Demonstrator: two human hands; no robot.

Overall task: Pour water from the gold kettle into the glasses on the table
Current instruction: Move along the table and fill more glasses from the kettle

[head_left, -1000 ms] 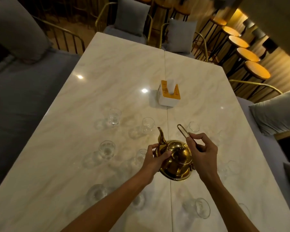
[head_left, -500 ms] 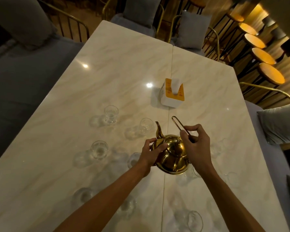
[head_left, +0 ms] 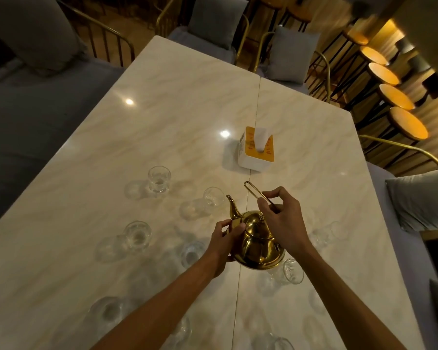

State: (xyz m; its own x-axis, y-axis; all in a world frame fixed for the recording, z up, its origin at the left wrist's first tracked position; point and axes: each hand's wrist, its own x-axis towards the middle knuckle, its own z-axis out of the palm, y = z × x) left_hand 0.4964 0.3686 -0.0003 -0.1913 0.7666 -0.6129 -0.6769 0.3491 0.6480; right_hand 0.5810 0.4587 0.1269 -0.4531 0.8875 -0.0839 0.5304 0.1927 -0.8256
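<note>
Kettle [head_left: 257, 245] between hands: right hand [head_left: 283, 218] pinching handle [head_left: 259, 197], left hand [head_left: 224, 238] gripping body, over glasses [head_left: 214, 197].

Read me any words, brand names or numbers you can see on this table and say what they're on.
Tissue box: orange print on its top panel and small dark print on its side, all too blurred to read.
Gold kettle: no lettering visible.
Glasses, such as the far one: no markings visible.
Nothing else carries text.
</note>
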